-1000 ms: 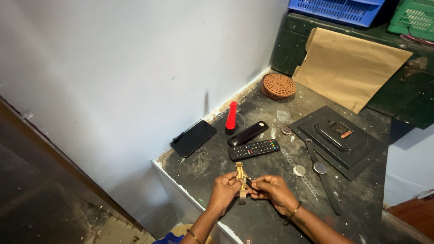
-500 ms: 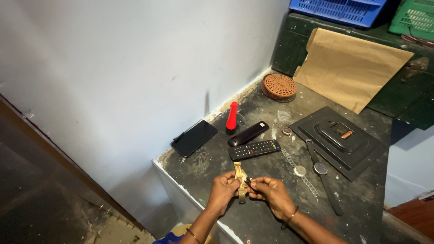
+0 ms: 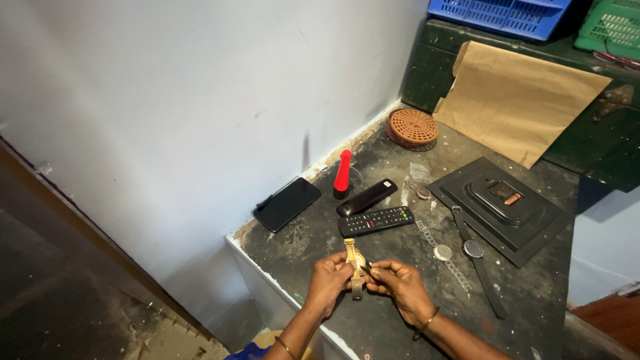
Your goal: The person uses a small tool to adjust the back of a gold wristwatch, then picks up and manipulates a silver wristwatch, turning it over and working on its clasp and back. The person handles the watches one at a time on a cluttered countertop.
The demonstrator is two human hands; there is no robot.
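Gold watch [image 3: 354, 261]: up off the worktop, held between both hands near the front edge, its bracelet running away from the person and back down past the fingers.
Left hand [image 3: 330, 283]: fingers curled round the near side of the watch, thumb up against the case — a firm clasp.
Right hand [image 3: 400, 285]: fingertips pinched in tight at the watch's right side; whether a small tool sits in that pinch is too fine to tell.
Wrists: 1 thin bangle on each arm.
Worktop [image 3: 533, 300]: dark, scuffed, dusty, set against a pale wall.
Just beyond the hands: a black remote control [image 3: 376, 220] with coloured buttons, and behind it a smaller plain black remote [image 3: 367, 197], the 2 lying side by side.
Further back: a red torch [image 3: 343, 173] standing upright, and a black phone [image 3: 287, 203] face up near the wall.
To the right: 2 loose watches — a silver one [image 3: 442, 253] on a metal bracelet, a black-strapped one [image 3: 474, 249] just beside it.
Beyond those: a black square tray [image 3: 533, 230] with a small brown piece at its middle.
Far corner: a round brown perforated cover [image 3: 413, 127] and a sheet of brown cardboard [image 3: 520, 100] leaning on a dark green cabinet.
Top edge: a blue crate [image 3: 500, 12] and a green crate [image 3: 610, 30].
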